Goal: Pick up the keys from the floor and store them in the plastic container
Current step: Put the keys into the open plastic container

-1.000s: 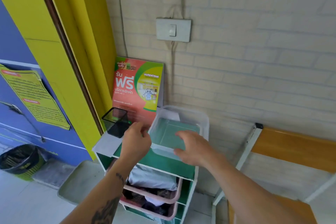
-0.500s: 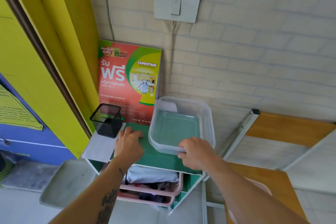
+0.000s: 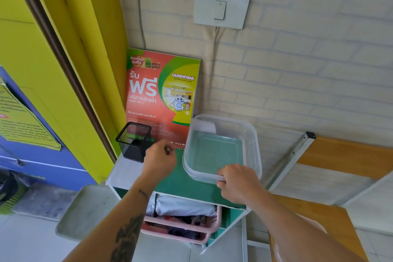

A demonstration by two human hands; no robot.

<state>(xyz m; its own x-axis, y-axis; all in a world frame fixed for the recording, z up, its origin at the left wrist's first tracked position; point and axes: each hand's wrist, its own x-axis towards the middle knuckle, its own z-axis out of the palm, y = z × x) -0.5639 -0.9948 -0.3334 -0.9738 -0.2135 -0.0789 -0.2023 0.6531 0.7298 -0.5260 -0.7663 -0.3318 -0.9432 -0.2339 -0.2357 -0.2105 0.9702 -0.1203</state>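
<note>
The clear plastic container (image 3: 256, 147) sits empty on the green top of a small shelf unit (image 3: 187, 181), against the brick wall. My right hand (image 3: 239, 184) grips its near rim. My left hand (image 3: 158, 162) hovers just left of the container with the fingers pinched together. A small dark metal tip of the keys (image 3: 168, 150) pokes out between the fingertips; the remainder is hidden in the hand.
A black mesh pen holder (image 3: 134, 142) stands at the shelf's left corner, with a red poster (image 3: 163, 95) leaning behind it. Below are pink baskets (image 3: 182, 226) with cloth. A folded wooden table (image 3: 344, 155) leans at right, and a grey tray (image 3: 85, 212) lies at lower left.
My left hand lifted off the green shelf top and pinched shut, showing a metal tip. My right hand stayed on the container's near rim. The view moved closer.
</note>
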